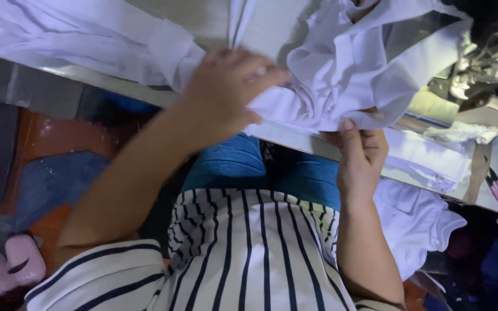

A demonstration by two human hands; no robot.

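- White cloth [341, 75]: it lies bunched in loose folds on the table [272, 34], just left of the sewing machine [479, 63], with its near edge hanging over the table's front.
- Your left hand [229, 92] is curled over the cloth's left part at the table edge, fingers bent and pressing or pinching it; how firm the hold is I cannot tell, as the hand is blurred.
- Your right hand [361, 150] is closed on the lower edge, thumb on top and fingers underneath.
- Judging by the deep, slack folds, it looks light, thin and quite limp: it should sag wherever you don't support it, and it may slide on the smooth tabletop.
- Take it by an edge or seam with a pinch from both hands, kept apart, so the span between stays taut.
- More white fabric [416, 219] is heaped by your right forearm; keep the two from tangling.
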